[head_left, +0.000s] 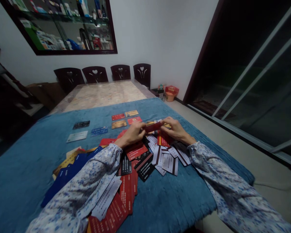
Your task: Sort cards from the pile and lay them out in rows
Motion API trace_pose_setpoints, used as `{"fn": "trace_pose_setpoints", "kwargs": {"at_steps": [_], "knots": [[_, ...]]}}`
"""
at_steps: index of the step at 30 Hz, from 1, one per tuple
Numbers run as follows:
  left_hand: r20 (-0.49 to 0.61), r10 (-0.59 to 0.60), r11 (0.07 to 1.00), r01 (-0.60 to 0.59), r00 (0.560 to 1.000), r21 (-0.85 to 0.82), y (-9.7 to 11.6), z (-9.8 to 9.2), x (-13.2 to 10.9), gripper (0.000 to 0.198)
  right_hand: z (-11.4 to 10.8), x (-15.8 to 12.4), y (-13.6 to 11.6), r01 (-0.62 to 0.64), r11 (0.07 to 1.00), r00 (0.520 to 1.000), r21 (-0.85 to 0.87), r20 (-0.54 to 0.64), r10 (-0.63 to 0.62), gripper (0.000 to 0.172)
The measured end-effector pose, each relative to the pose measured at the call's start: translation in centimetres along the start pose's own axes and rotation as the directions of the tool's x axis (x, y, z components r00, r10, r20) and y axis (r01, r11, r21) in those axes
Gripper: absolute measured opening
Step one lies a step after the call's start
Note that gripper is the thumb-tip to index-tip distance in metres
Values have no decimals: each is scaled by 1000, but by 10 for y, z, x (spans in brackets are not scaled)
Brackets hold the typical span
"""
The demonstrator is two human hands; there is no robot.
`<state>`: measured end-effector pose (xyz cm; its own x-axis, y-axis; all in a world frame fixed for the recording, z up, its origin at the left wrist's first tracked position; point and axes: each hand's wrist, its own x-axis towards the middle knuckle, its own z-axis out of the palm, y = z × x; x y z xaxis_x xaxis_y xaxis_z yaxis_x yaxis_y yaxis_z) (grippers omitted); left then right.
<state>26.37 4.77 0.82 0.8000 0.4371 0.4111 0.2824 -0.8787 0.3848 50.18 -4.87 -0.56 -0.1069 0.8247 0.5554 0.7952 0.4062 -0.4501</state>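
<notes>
Between the left hand [133,132] and the right hand [174,129], a dark red card [152,127] is held over a loose spread of cards. Left fingers: thumb and fingertips pinch the left end of the card. Right fingers: thumb and fingertips pinch the right end. Whether a single card or several are gripped cannot be told.

Beneath and in front of the hands lie overlapping cards: a red-and-yellow card [162,139] below the right hand, white striped cards [170,164] nearer the wearer, black cards [145,167] to their left, and red cards [127,191] toward the near edge. Blue cards [60,182] fan out beyond the left sleeve [87,184], partly covered by it.

Past the left hand, seven cards lie apart from the spread. A black card [81,124], a silvery card [77,136] and a blue-patterned card [99,130] form the left group; two red, one gold and one tan card form the right group.

All cards rest on a blue cloth [160,200], which covers the near part of a table [104,95]. Four dark chairs [95,74] stand along its far end.
</notes>
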Motion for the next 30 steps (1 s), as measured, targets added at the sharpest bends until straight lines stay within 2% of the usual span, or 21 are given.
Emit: {"fn": "trace_pose_setpoints", "kwargs": {"at_steps": [6, 13, 21, 30], "knots": [[2, 16, 1000, -16, 1000, -20, 0, 0, 0, 20, 4, 6, -10, -42, 999, 998, 34, -36, 43, 22], [-75, 54, 999, -53, 996, 12, 1, -6, 1, 19, 7, 19, -17, 63, 998, 995, -29, -69, -65, 18], [-211, 49, 998, -54, 976, -16, 4, -15, -2, 21, 12, 36, -22, 153, 972, 988, -180, 12, -153, 21], [-265, 35, 999, -37, 964, -5, 2, -19, -4, 11, 22, 43, -33, 165, 970, 986, -176, 64, -156, 23]]}}
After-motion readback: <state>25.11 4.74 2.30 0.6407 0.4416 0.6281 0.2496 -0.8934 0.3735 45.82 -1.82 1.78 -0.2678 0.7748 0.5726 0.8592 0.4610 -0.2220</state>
